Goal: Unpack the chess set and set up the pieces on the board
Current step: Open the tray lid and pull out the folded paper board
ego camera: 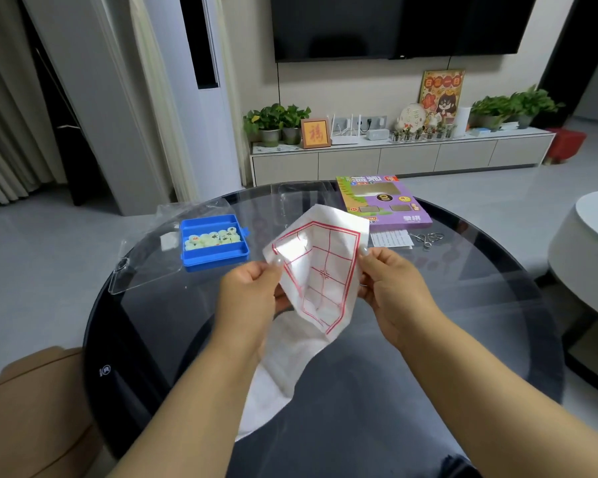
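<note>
Above the round dark glass table (446,339), both hands hold the folded board sheet (320,267), a thin white sheet printed with a red grid. The left hand (252,294) pinches its left edge and the right hand (390,288) its right edge, so the step in hand looks like unfolding the board. The next move calls for spreading the sheet flat on the bare glass near the person, creases pressed down, before any pieces go on.

Beyond the table stand a wall television (394,25) and a low cabinet (394,157) with potted plants. On the table, from large to small: a purple game box (387,201), a clear plastic lid (145,257), and a blue tray (214,241) holding the pale round chess pieces (211,239).
</note>
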`<state>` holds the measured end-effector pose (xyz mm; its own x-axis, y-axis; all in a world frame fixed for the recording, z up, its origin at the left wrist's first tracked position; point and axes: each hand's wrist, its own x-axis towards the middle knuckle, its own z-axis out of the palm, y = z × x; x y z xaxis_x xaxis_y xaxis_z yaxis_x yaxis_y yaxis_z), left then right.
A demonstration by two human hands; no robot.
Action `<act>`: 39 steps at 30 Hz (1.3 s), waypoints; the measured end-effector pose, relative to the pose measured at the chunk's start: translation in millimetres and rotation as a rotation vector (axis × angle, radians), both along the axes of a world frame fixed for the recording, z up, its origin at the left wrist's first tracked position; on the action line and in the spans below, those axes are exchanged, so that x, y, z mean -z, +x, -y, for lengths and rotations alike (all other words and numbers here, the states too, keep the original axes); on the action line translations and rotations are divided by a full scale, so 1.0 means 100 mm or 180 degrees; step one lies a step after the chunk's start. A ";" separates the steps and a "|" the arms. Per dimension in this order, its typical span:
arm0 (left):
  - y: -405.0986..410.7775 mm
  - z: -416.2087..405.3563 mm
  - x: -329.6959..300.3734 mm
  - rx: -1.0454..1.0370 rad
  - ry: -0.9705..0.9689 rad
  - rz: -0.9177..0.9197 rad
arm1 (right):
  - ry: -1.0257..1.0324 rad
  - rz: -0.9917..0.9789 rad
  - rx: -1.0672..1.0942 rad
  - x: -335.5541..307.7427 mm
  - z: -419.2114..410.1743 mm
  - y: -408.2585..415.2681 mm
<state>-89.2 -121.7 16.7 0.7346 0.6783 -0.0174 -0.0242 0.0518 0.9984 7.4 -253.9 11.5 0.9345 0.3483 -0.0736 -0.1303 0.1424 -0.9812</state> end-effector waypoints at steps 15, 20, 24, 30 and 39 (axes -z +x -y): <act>0.23 -0.46 0.02 -0.0685 0.1244 -0.0373 | -0.0903 0.0863 0.0547 -0.04 -0.17 0.18; 0.35 -0.52 0.18 -0.0746 0.1646 -0.0510 | -0.0945 0.0505 0.0332 0.12 -0.20 0.18; 0.40 -0.61 0.37 -0.0667 0.2008 -0.0784 | -0.1201 0.0497 0.0278 0.27 -0.21 0.32; 0.44 -0.75 0.51 -0.0623 0.2320 -0.1202 | -0.2309 0.0742 0.0154 0.44 -0.22 0.64; 0.35 -1.17 0.64 -0.0617 0.2362 -0.1407 | -0.3761 0.1182 -0.0109 0.44 0.07 1.18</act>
